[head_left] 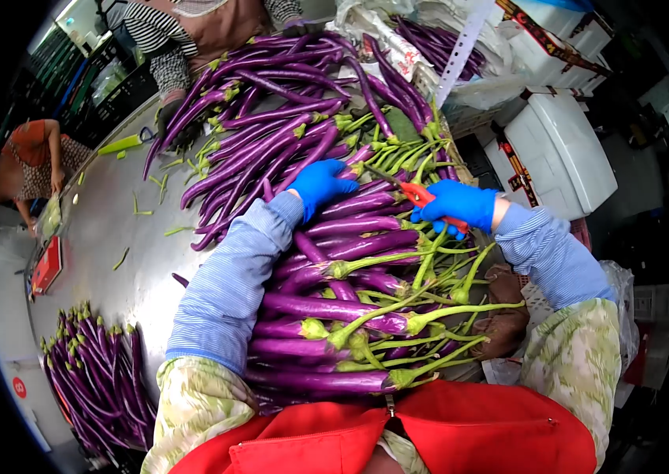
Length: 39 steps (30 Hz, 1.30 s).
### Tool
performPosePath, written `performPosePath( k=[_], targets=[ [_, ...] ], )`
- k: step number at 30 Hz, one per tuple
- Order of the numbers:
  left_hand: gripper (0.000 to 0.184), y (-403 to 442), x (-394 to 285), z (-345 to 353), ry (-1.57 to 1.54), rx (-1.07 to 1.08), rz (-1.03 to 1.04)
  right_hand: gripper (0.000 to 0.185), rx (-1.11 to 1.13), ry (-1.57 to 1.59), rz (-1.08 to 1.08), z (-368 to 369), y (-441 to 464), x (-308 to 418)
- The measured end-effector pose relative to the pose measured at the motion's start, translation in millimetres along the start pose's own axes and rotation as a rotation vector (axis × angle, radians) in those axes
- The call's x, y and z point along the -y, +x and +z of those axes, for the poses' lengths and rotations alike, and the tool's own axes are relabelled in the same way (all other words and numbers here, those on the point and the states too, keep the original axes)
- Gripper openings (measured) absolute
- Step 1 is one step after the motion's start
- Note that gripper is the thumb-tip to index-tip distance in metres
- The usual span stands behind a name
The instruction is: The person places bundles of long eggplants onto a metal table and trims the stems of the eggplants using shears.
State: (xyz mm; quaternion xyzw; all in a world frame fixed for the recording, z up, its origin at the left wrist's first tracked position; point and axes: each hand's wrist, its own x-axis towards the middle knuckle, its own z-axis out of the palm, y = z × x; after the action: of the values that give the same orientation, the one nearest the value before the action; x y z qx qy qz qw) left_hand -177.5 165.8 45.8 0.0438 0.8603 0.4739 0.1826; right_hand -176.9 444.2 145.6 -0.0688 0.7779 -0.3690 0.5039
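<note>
My left hand [323, 186], in a blue glove, is closed round a long purple eggplant [360, 156] near its green cap. In my blue-gloved right hand [461, 205] is a pair of red-handled scissors [415, 194], its dark blades pointing left toward that eggplant's stem end. Beneath and around both hands lies a thick pile of eggplants [334, 308], most with long green stems facing right. Farther up, more eggplants [271, 150] lie heaped, many with shorter stems. My left fingertips are partly hidden among the eggplants.
Stem bits [142, 207] lie scattered on the metal table [145, 253]. A bundle of eggplants [97, 379] sits at lower left. Across the table, a person in a brown apron [212, 31] has gloved hands at the heap. White foam boxes [560, 150] stand at right; another person [38, 162] is at far left.
</note>
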Motion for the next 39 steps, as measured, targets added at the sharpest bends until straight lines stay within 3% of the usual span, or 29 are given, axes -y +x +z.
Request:
performPosePath(
  k=[2, 4, 5, 6, 9, 10, 12, 14, 18, 20, 21, 22, 23, 25, 27, 30, 31, 32, 36, 37, 38, 39],
  targets=[
    [0.058, 0, -1, -1, -0.135, 0.045, -0.009, 0.031, -0.067, -0.026, -0.032, 8, -6, -3],
    [0.062, -14, -14, -14, -0.422, 0.097, 0.002, 0.034, -0.132, 0.197, -0.173, 10, -7, -18],
    [0.066, -24, -28, -30, -0.38, 0.087, 0.056, 0.034, -0.084, 0.304, -0.243, 4, -14, -23],
    [0.064, -29, -28, -46, -0.411, 0.0, 0.132, 0.035, -0.032, 0.411, -0.308, -2, -25, -24],
    [0.047, -62, -21, -109, -0.625, -0.237, 0.223, 0.047, -0.191, 0.561, -0.401, 2, -64, -32],
    [0.044, -85, -24, -133, -0.624, -0.364, 0.099, 0.051, -0.23, 0.585, -0.446, 5, -73, -40],
    [0.042, -136, -10, -161, -0.618, -0.556, 0.186, 0.057, -0.27, 0.659, -0.484, 11, -88, -63],
    [0.036, -179, 22, -174, -0.727, -0.765, 0.187, 0.059, -0.27, 0.767, -0.448, 17, -96, -94],
    [0.036, -258, 108, -142, -0.697, -1.002, -0.032, 0.058, -0.443, 0.797, -0.46, 51, -80, -152],
    [0.041, -288, 151, -99, -0.581, -0.971, -0.241, 0.057, -0.563, 0.774, -0.418, 70, -70, -169],
    [0.042, -295, 183, -79, -0.586, -0.884, -0.25, 0.055, -0.673, 0.79, -0.449, 79, -62, -174],
    [0.042, -295, 181, -65, -0.621, -0.975, -0.143, 0.054, -0.787, 0.81, -0.482, 88, -53, -184],
    [0.042, -298, 184, -63, -0.668, -0.928, -0.155, 0.05, -0.702, 0.826, -0.413, 80, -46, -219],
    [0.043, -301, 192, -67, -0.678, -0.875, -0.168, 0.029, -0.833, 1.02, -0.437, 90, -33, -204],
    [0.044, -299, 199, -69, -0.614, -0.844, -0.168, 0.012, -0.87, 1.011, -0.466, 101, -38, -182],
    [0.044, -292, 214, -74, -0.563, -0.784, -0.163, 0.027, -0.728, 1.065, -0.426, 100, -36, -198],
    [0.044, -292, 210, -76, -0.51, -0.77, -0.287, 0.035, -0.684, 1.087, -0.407, 99, -38, -201],
    [0.044, -294, 238, -78, -0.479, -0.737, -0.233, 0.048, -0.565, 1.261, -0.384, 95, -24, -225],
    [0.049, -299, 236, -92, -0.444, -0.586, -0.256, 0.047, -0.588, 1.226, -0.372, 99, -35, -207],
    [0.047, -295, 206, -101, -0.393, -0.488, -0.287, 0.047, -0.586, 1.218, -0.384, 97, -35, -204],
    [0.047, -295, 225, -127, -0.348, -0.316, -0.338, 0.048, -0.585, 1.207, -0.398, 95, -36, -201],
    [0.046, -283, 211, -141, -0.152, -0.338, -0.384, 0.048, -0.583, 1.2, -0.409, 93, -38, -198]
  ],
)
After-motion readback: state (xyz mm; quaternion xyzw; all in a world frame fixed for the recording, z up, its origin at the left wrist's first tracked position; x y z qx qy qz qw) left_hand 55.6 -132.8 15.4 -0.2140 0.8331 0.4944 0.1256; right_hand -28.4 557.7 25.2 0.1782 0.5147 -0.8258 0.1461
